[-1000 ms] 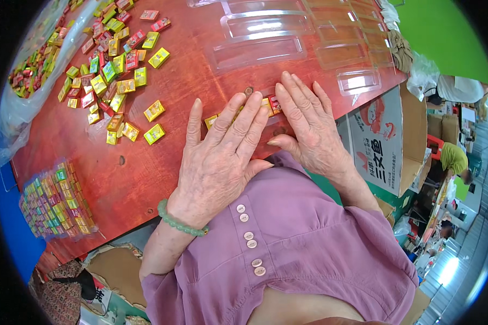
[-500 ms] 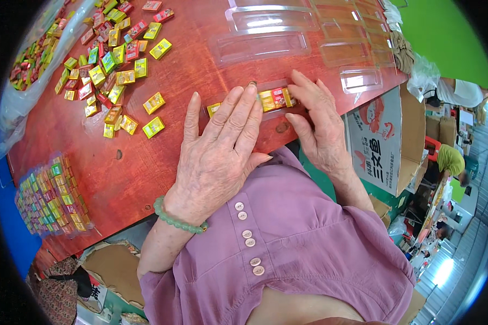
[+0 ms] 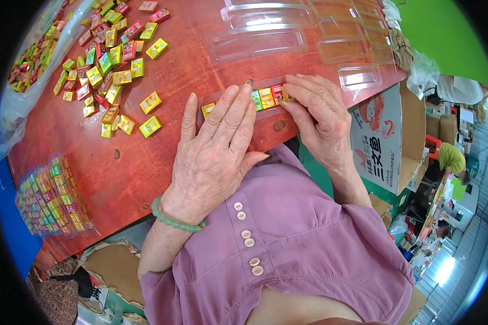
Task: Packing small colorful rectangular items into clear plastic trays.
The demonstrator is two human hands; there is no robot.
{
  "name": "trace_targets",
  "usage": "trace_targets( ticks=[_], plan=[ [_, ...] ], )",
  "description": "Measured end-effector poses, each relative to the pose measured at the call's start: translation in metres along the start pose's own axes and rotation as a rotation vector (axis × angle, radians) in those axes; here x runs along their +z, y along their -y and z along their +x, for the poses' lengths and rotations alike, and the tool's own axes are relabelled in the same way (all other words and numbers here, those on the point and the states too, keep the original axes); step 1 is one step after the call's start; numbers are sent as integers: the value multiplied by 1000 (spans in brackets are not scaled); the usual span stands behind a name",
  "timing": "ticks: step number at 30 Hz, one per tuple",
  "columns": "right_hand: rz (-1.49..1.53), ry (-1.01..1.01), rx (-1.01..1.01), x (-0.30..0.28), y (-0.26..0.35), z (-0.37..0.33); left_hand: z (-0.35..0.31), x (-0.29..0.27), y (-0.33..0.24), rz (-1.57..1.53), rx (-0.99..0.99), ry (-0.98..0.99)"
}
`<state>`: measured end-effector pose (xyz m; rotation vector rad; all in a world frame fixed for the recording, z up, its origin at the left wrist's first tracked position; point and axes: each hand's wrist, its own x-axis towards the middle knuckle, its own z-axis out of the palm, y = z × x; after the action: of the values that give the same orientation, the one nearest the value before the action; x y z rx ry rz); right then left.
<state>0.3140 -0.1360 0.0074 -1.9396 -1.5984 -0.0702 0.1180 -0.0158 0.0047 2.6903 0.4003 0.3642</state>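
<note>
Close to the table's front edge, a clear plastic tray (image 3: 263,114) holds a row of small coloured boxes (image 3: 267,98) in yellow, green and red. My left hand (image 3: 214,138), with a green bead bracelet on its wrist, lies across the row with straight fingers and hides its middle. A yellow box (image 3: 207,110) shows beyond it at the tray's left end. My right hand (image 3: 324,122) is bent over the right end, thumb and fingers closed around an orange-yellow box (image 3: 285,93) there. The fingers cover most of that box.
Loose small boxes (image 3: 122,78) lie heaped at the back left, beside a clear bag (image 3: 21,103) of more boxes. Filled trays (image 3: 54,197) are stacked at the left edge. Vacant clear trays (image 3: 260,44) cover the back right. A carton (image 3: 382,146) stands off the right edge.
My right hand has come in from the right, its fingers closing at the row's right end. My left hand has shifted slightly left, baring a green box. The row now sits slightly further left.
</note>
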Motion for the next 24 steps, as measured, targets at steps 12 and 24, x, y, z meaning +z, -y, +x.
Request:
trace_targets(
  ticks=[12,24],
  plan=[
    [-52,100,-90,-14,-3,16,-3,1,3,-38,-9,20],
    [-112,126,-106,0,-4,-1,-12,2,8,-216,-80,-127]
  ],
)
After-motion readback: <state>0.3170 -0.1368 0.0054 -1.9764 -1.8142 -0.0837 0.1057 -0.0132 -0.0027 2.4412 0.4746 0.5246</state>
